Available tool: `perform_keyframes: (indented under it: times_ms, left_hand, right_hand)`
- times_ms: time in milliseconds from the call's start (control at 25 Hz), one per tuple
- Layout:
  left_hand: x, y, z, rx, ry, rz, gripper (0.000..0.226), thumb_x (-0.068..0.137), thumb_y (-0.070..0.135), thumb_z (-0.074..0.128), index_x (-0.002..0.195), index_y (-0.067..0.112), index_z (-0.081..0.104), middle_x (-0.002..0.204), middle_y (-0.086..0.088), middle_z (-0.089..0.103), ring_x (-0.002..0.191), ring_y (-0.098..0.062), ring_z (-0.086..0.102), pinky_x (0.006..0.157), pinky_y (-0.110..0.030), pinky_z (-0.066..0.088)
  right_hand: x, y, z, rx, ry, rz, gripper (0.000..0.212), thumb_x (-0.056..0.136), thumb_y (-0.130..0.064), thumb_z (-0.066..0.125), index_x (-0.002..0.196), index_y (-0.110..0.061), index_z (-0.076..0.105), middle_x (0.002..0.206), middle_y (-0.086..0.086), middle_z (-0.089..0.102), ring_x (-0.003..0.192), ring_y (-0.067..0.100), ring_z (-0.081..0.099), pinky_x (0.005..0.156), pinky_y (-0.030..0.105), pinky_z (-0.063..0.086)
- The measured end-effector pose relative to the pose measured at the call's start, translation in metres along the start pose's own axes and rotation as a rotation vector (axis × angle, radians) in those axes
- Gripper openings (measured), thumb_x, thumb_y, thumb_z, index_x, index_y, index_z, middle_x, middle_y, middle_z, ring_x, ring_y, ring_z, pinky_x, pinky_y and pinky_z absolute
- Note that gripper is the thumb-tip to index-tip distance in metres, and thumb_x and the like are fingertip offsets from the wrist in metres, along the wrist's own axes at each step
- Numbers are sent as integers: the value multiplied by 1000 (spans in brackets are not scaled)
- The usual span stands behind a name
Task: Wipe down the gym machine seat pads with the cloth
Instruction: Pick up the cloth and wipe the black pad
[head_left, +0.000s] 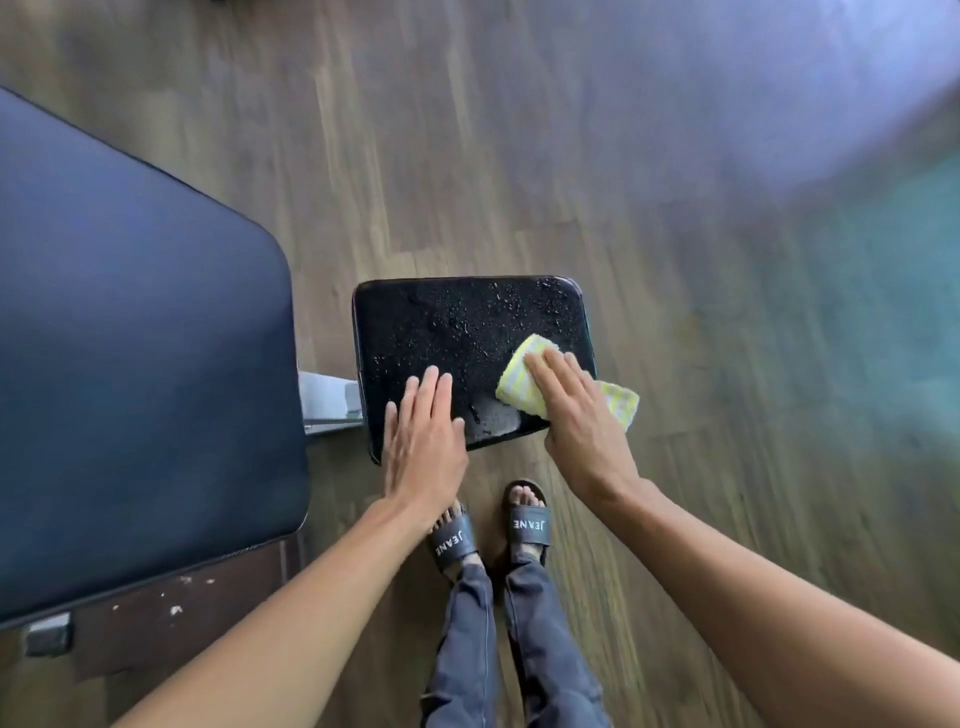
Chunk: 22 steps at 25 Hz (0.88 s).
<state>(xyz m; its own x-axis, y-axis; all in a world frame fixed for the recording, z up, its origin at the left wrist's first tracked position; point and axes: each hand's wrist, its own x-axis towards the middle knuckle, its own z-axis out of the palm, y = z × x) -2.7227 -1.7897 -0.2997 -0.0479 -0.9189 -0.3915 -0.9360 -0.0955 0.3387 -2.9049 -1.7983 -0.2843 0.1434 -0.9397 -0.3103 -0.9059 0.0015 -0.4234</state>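
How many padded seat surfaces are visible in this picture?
2. A small black pad, wet with droplets, lies under both hands at the centre. A large dark blue pad fills the left side, cut off by the frame edge.

Black seat pad speckled with droplets, yellow-and-white striped cloth, large navy pad, brown wood-grain floor, grey slides lettered white, grey trousers

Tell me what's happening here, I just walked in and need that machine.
A person is wiping the small black seat pad, which is beaded with droplets. The right hand presses a yellow cloth flat on its near right corner; the left hand rests open on the near edge. Most of the pad is wet; the big blue pad sits untouched alongside.
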Motion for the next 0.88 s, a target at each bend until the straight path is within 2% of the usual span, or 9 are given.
perform_keyframes:
  times_ms: [120,240,280,360,400,520,600,880]
  left_hand:
    - [38,-14,16,50,118,0,55,100,32,29,152,16,26,162,-2,19,150,-24,15,121,-47,14]
    - [61,-33,32,112,186,-9,61,97,39,22,153,14,27,161,-7,22,149,-27,19,120,-50,17]
    - [63,-38,38,133,210,-5,61,98,40,24,153,13,25,161,-8,21,149,-27,19,120,-50,17]
    - [65,-41,48,158,262,4,59,101,39,25,154,13,23,162,-8,19,150,-26,16,121,-49,14]
    - [66,-41,52,174,289,6,58,102,39,25,154,12,22,162,-8,18,150,-25,16,121,-49,13]
    - [65,-43,58,226,344,3,57,104,37,26,154,12,20,162,-7,17,150,-24,15,121,-49,14]
    - [65,-44,58,240,352,5,56,104,36,26,155,12,19,162,-7,17,150,-24,15,121,-49,15]
    - [64,-46,61,259,365,8,57,104,37,27,155,14,17,163,-5,15,151,-23,12,122,-47,14]
  right_hand:
    - [15,19,28,-140,-76,-175,83,67,7,33,146,-14,39,155,12,34,145,34,27,117,51,27]
    - [14,32,43,-242,-112,-282,71,79,-10,39,150,-16,33,160,10,24,149,29,18,119,48,23]
    - [13,37,47,-268,-94,-320,65,90,-25,44,152,-17,29,161,10,18,150,27,13,121,46,18]
    - [15,43,49,-328,-83,-377,71,96,-58,39,153,-19,24,162,8,14,151,24,10,122,45,15]
    - [19,43,49,-361,-71,-407,70,97,-62,34,153,-22,24,162,6,14,151,23,10,122,46,16]
    - [46,40,58,-400,-18,-465,56,102,-51,29,153,-30,22,162,-1,15,150,18,12,121,45,17]
    - [72,35,61,-397,14,-453,54,103,-48,27,154,-31,20,162,-3,14,150,17,11,121,46,16]
    - [122,48,46,-384,178,-190,53,103,-49,22,153,-32,21,162,-2,16,150,18,12,121,45,13]
